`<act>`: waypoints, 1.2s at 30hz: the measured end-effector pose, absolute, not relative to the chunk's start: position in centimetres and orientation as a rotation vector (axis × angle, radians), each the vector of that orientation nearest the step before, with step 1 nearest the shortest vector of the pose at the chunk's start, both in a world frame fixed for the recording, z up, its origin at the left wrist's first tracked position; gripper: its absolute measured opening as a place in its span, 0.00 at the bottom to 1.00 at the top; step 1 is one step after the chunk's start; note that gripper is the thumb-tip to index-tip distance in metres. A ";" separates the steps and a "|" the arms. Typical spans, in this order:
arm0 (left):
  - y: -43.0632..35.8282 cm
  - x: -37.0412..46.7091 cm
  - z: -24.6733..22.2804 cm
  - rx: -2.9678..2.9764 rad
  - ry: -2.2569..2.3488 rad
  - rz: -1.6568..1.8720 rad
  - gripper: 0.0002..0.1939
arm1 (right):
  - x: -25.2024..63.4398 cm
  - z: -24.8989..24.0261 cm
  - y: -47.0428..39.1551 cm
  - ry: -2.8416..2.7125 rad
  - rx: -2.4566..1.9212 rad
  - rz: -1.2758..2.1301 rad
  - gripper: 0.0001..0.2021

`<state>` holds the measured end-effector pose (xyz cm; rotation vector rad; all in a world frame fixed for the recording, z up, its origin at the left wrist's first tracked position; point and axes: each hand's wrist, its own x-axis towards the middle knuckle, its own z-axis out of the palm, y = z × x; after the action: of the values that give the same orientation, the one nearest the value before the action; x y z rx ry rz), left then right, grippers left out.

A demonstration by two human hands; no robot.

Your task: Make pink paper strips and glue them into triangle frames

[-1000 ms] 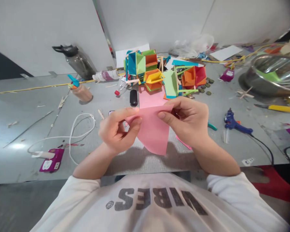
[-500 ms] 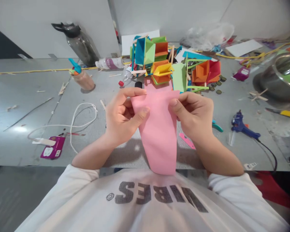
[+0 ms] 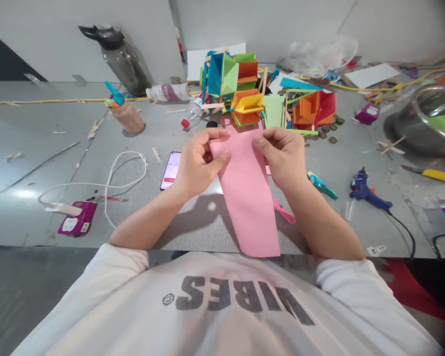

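A long sheet of pink paper (image 3: 246,198) hangs between my two hands, its lower end reaching the table's front edge. My left hand (image 3: 200,163) pinches the upper left side, thumb on the near face. At the upper right, my right hand (image 3: 284,153) grips the sheet between thumb and bent fingers. Just beyond the paper stands a folded construction of blue, green, orange and yellow paper (image 3: 241,84) with wooden sticks. A phone (image 3: 170,170) lies beside my left hand, partly covered by it. Under my right forearm are a pink cutter (image 3: 284,212) and a teal-handled tool (image 3: 322,185).
A blue glue gun (image 3: 369,190), a yellow-handled knife (image 3: 435,174) and a metal pot (image 3: 422,118) lie to the right. On the left are a white cable (image 3: 109,185), a purple box (image 3: 77,217), a jar (image 3: 128,117) and a dark water bottle (image 3: 124,64).
Both hands have moved slightly away from me and closer together with the pink paper. Its lower end has swung right, and the phone has come into view beside my left hand.
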<state>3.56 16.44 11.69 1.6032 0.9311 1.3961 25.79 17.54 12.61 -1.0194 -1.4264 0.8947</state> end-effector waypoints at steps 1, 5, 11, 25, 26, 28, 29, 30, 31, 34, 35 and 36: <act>16.9 3.7 11.4 1.598 0.950 1.383 0.22 | 25.8 12.2 18.1 -1.413 -1.020 0.911 0.24; 18.1 4.1 9.9 1.573 1.024 1.325 0.19 | 26.0 10.7 19.6 -1.391 -1.074 0.944 0.19; 19.0 4.3 8.4 1.537 1.062 1.272 0.19 | 26.0 9.0 20.7 -1.355 -1.112 0.954 0.16; 18.8 4.6 8.9 1.282 1.108 1.326 0.14 | 25.6 8.9 20.4 -1.375 -1.092 0.833 0.15; 18.8 4.7 9.0 1.234 1.114 1.331 0.12 | 25.5 9.0 20.2 -1.376 -1.088 0.800 0.16; 18.6 4.7 9.4 1.149 1.105 1.333 0.08 | 25.4 9.1 20.0 -1.379 -1.086 0.751 0.17; 18.6 4.7 9.6 1.114 1.091 1.329 0.08 | 25.4 9.2 20.0 -1.381 -1.086 0.734 0.17; 18.5 4.6 9.8 1.086 1.077 1.320 0.08 | 25.4 9.2 19.9 -1.381 -1.086 0.725 0.18; 18.5 4.5 10.0 1.066 1.062 1.307 0.08 | 25.4 9.3 19.9 -1.381 -1.084 0.719 0.18; 18.6 4.1 10.6 1.017 1.029 1.245 0.09 | 25.6 9.4 19.9 -1.389 -1.082 0.714 0.18; 18.7 3.9 10.7 1.000 1.021 1.221 0.10 | 25.6 9.4 19.9 -1.398 -1.089 0.716 0.18; 18.9 3.7 10.7 0.983 1.017 1.198 0.10 | 25.6 9.4 19.9 -1.406 -1.098 0.719 0.19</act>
<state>3.70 18.88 10.72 0.9825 1.0169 1.1976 25.60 19.92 9.44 -1.0976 -1.4065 0.7193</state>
